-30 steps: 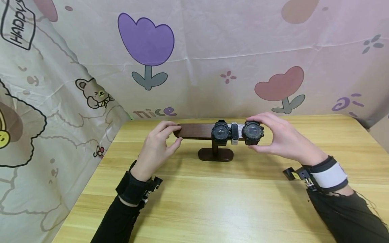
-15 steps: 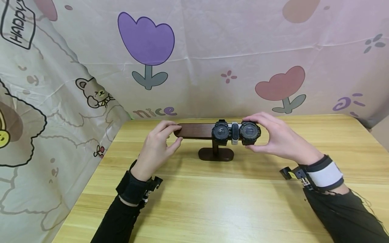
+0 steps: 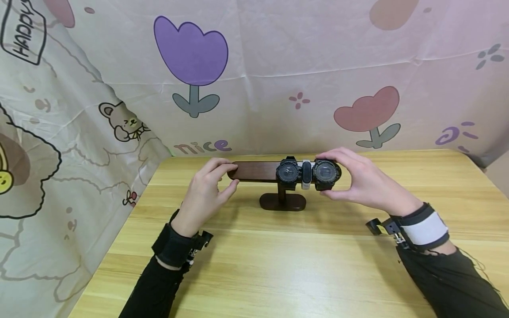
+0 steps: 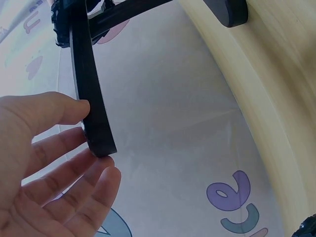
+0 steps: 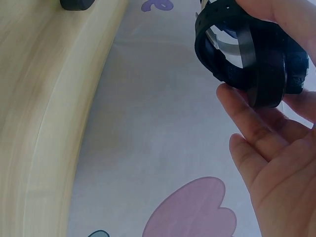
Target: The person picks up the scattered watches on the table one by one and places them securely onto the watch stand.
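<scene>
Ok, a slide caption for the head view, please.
Left hand holds one end of a dark watch stand; right hand grips a black watch at the other end.

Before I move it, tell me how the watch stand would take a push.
Its bar is probably stiff, looking like wood. It could tip rightward: a black watch loads that end, and the base is far shorter than the bar.

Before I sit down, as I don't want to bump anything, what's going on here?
A person's left hand holds one end of a dark stand's bar, while the right hand grips a black watch looped around the other end. Beside it on the bar sit a slimmer wristband and a second black watch. The stand's base rests on the table.
</scene>
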The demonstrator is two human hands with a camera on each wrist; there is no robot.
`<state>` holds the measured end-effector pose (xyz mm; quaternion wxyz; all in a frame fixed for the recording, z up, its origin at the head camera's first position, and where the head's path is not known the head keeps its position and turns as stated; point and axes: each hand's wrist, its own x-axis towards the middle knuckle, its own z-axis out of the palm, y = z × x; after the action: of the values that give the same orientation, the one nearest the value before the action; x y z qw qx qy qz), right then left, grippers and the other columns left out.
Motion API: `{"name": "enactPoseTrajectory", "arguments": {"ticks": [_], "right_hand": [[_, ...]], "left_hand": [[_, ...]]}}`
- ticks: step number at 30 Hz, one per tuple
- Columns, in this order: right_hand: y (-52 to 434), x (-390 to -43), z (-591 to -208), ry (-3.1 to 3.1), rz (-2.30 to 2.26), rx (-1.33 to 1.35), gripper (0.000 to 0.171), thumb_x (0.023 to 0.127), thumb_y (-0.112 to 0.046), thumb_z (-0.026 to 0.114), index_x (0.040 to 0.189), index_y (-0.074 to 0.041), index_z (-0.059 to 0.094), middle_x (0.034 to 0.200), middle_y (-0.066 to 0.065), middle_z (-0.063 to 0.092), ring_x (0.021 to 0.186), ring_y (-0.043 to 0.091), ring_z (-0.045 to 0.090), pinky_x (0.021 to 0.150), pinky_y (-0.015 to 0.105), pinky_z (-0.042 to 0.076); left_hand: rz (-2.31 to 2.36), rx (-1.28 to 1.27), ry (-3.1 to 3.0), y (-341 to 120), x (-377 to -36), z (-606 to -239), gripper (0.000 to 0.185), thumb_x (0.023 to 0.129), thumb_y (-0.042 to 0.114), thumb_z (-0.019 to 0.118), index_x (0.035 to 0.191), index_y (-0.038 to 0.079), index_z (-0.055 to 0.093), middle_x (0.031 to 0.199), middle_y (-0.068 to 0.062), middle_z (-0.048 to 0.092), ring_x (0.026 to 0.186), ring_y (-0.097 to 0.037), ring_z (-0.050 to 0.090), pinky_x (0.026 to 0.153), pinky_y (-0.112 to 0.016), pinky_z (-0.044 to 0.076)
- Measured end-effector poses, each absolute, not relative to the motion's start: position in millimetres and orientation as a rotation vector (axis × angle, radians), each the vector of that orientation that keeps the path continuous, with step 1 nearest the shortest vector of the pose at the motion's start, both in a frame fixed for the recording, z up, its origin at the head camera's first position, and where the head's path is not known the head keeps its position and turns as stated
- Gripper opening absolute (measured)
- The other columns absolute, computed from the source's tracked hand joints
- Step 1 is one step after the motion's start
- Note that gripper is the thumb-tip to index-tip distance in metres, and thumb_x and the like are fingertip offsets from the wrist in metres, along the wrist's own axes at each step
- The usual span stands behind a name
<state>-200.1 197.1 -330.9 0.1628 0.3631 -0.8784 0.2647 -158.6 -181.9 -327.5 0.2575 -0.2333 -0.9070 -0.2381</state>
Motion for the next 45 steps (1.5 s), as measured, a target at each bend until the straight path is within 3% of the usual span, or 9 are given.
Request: {"name": "enactPoseTrajectory", "arguments": {"ticks": [10, 17, 27, 34, 36, 38, 42, 43, 45], "right_hand": [[200, -201, -334, -2.496, 0.75, 1.05, 0.088, 0.072, -0.018, 0.101, 0.149, -0.018, 0.058, 0.141, 0.0, 0.065, 0.126, 0.021, 0.066, 0.11, 0.039, 0.051], [207, -197, -332, -2.48, 0.788, 1.063, 0.095, 0.07, -0.017, 0.101, 0.153, -0.014, 0.055, 0.144, 0.004, 0.063, 0.13, 0.025, 0.063, 0.115, 0.003, 0.028], [211, -188, -320, -2.427, 0.765, 1.073, 0.099, 0.067, -0.018, 0.102, 0.154, -0.016, 0.055, 0.145, 0.004, 0.063, 0.131, 0.025, 0.06, 0.116, 0.002, 0.026], [210, -182, -313, -2.353, 0.756, 1.12, 0.101, 0.063, -0.013, 0.102, 0.154, -0.013, 0.056, 0.144, 0.007, 0.064, 0.132, 0.015, 0.057, 0.118, 0.005, 0.028], [209, -181, -310, -2.325, 0.756, 1.145, 0.097, 0.066, -0.016, 0.101, 0.153, -0.012, 0.057, 0.144, 0.008, 0.064, 0.132, 0.012, 0.056, 0.119, 0.006, 0.029], [208, -180, -309, -2.285, 0.758, 1.173, 0.088, 0.076, -0.033, 0.098, 0.151, -0.01, 0.059, 0.142, 0.009, 0.065, 0.132, 0.01, 0.057, 0.12, 0.007, 0.031], [202, -176, -306, -2.208, 0.767, 1.217, 0.078, 0.095, -0.064, 0.072, 0.146, -0.005, 0.062, 0.137, 0.01, 0.067, 0.13, 0.007, 0.057, 0.12, 0.008, 0.034], [201, -175, -305, -2.188, 0.767, 1.226, 0.078, 0.098, -0.067, 0.064, 0.144, -0.004, 0.063, 0.136, 0.011, 0.068, 0.13, 0.006, 0.058, 0.119, 0.009, 0.035], [197, -171, -303, -2.171, 0.765, 1.241, 0.078, 0.099, -0.066, 0.063, 0.142, -0.002, 0.064, 0.135, 0.012, 0.068, 0.13, 0.005, 0.058, 0.119, 0.009, 0.036]], "left_hand": [[-0.633, -0.637, -2.46, -184, -158, -327, 0.031, 0.093, 0.011, 0.084, 0.123, 0.003, 0.077, 0.126, -0.012, 0.07, 0.096, -0.025, 0.069, 0.08, -0.037, 0.061], [-0.619, -0.647, -2.48, -185, -158, -326, 0.035, 0.093, 0.011, 0.084, 0.126, 0.004, 0.076, 0.127, -0.012, 0.07, 0.102, -0.026, 0.07, 0.083, -0.041, 0.062], [-0.641, -0.648, -2.47, -195, -157, -321, 0.042, 0.092, 0.014, 0.086, 0.131, 0.006, 0.073, 0.129, -0.01, 0.071, 0.114, -0.029, 0.072, 0.086, -0.044, 0.062], [-0.637, -0.606, -2.485, -212, -155, -317, 0.047, 0.091, 0.015, 0.086, 0.134, 0.006, 0.071, 0.128, -0.011, 0.071, 0.111, -0.029, 0.07, 0.083, -0.043, 0.061], [-0.629, -0.595, -2.484, -217, -154, -316, 0.047, 0.091, 0.015, 0.087, 0.134, 0.005, 0.071, 0.127, -0.012, 0.072, 0.11, -0.029, 0.07, 0.082, -0.044, 0.061], [-0.622, -0.581, -2.484, -222, -154, -315, 0.048, 0.09, 0.015, 0.087, 0.134, 0.004, 0.071, 0.127, -0.013, 0.072, 0.109, -0.03, 0.07, 0.081, -0.044, 0.061], [-0.607, -0.534, -2.497, -232, -151, -315, 0.048, 0.09, 0.015, 0.087, 0.134, 0.005, 0.071, 0.128, -0.015, 0.072, 0.107, -0.033, 0.071, 0.079, -0.046, 0.061], [-0.603, -0.518, -2.504, -235, -150, -315, 0.048, 0.091, 0.015, 0.087, 0.135, 0.005, 0.071, 0.128, -0.016, 0.072, 0.106, -0.033, 0.072, 0.078, -0.047, 0.061], [-0.593, -0.482, -2.524, -239, -149, -316, 0.048, 0.091, 0.016, 0.086, 0.135, 0.005, 0.071, 0.13, -0.016, 0.072, 0.106, -0.034, 0.072, 0.078, -0.047, 0.061]]}}
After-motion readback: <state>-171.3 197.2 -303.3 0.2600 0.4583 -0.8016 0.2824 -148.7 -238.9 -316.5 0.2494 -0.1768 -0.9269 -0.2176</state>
